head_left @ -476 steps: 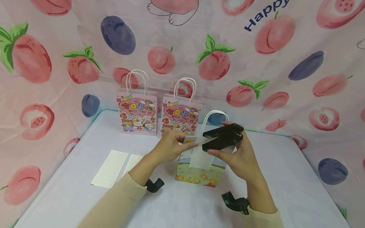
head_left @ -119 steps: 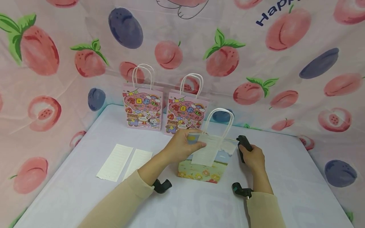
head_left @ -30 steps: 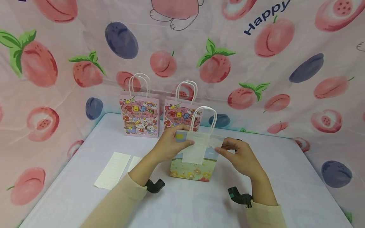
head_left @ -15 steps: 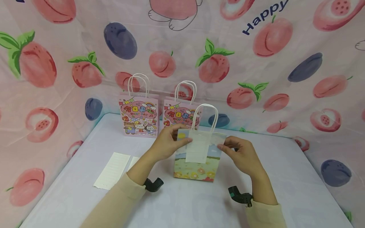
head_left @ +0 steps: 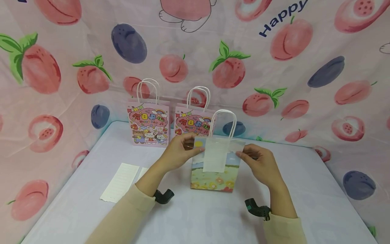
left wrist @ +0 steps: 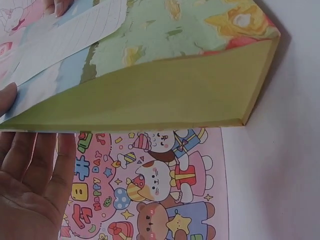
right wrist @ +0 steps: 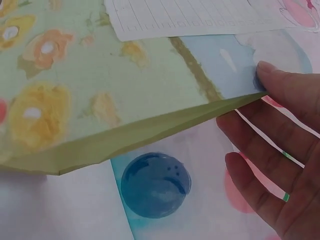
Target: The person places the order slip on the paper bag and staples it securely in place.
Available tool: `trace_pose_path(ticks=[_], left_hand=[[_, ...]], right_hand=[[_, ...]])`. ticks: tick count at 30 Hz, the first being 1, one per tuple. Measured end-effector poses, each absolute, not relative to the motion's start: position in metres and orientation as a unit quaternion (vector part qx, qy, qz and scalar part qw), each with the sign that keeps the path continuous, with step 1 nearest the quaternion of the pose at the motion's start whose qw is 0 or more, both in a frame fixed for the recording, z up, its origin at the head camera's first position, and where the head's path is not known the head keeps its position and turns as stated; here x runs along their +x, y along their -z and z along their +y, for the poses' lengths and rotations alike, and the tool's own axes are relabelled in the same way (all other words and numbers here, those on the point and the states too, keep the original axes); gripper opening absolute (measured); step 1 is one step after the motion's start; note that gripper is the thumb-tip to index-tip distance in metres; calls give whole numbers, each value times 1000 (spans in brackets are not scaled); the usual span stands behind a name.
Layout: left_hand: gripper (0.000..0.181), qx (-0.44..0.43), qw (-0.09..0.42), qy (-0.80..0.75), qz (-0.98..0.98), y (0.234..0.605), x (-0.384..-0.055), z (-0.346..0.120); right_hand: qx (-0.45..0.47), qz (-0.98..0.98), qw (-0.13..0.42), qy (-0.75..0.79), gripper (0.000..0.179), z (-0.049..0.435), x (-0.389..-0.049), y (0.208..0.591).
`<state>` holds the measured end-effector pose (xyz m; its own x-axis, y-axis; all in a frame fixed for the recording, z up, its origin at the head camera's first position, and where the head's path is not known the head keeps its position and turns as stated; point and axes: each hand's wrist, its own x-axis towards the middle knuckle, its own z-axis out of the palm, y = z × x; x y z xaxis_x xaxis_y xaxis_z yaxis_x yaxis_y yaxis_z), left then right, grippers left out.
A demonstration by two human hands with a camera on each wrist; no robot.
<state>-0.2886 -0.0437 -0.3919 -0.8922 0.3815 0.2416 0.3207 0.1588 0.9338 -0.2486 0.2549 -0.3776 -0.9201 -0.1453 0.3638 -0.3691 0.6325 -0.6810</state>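
Note:
A paper gift bag (head_left: pixel 214 179) with a flowery meadow print and white rope handles (head_left: pixel 223 112) stands at the middle of the table. A strip of lined white paper (head_left: pixel 214 156) lies against its upper front. My left hand (head_left: pixel 178 152) pinches the bag's upper left edge, thumb in front and fingers behind. At the upper right edge my right hand (head_left: pixel 260 164) pinches the bag likewise. The right wrist view shows the thumb (right wrist: pixel 280 82) on the printed front, with the fingers under the side fold.
Two pink cartoon gift bags, one on the left (head_left: pixel 148 125) and one partly hidden behind the meadow bag (head_left: pixel 192 122), stand at the back. A lined paper strip (head_left: pixel 120 183) lies at left, another (head_left: pixel 142 172) half behind my left arm. A fruit-print cloth (head_left: pixel 195 44) hangs behind.
Earlier my right hand held a black stapler at the paper strip, then lowered it at the right. Now that hand pinches the bag, which has shifted slightly right over the last second.

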Motion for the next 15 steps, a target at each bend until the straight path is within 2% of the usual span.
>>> trace_pose_path(ticks=[15], left_hand=[[27, 243, 26, -585, 774, 401, -293, -40]], right_hand=[[97, -896, 158, -404, 16, 265, -248, 375]])
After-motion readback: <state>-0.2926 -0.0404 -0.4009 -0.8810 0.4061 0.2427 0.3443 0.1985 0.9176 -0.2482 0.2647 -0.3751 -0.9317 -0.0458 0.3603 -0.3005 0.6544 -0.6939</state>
